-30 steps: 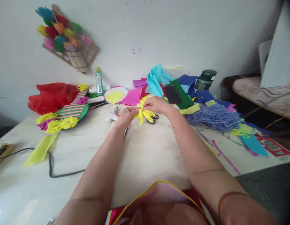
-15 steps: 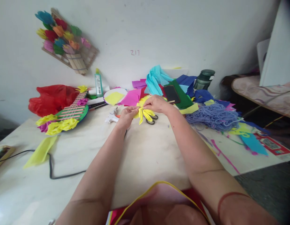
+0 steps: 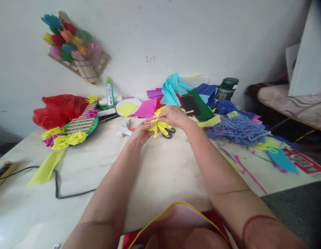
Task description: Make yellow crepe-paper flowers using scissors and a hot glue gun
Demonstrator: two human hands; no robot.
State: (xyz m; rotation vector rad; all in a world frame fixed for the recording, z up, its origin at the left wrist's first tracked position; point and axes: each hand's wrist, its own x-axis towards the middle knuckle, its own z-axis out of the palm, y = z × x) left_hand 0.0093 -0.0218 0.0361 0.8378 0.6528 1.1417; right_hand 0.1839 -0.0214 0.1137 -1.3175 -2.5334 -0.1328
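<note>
Between my two hands is a yellow crepe-paper flower point(image 3: 160, 128), its petals fanned out and hanging down. My left hand point(image 3: 142, 133) is closed on it from the left, and a thin pale stick seems to lie along these fingers. On the other side my right hand point(image 3: 172, 116) pinches the flower's top, hiding part of it. Black-handled scissors point(image 3: 168, 132) lie on the table just beneath, their blades covered. Left of my left hand rests a white glue gun point(image 3: 124, 130) with an orange part.
A paper-decorated guitar shape point(image 3: 81, 125) lies at left beside a red bag point(image 3: 60, 110). Coloured paper sheets point(image 3: 146, 108) and a dark jar point(image 3: 227, 88) stand along the wall. Blue yarn point(image 3: 235, 129) is heaped at right. A black cable point(image 3: 72, 197) crosses the left side.
My left hand has turned slightly and its fingers now sit further under the flower. The petals have rotated a little. My right hand has barely moved.
</note>
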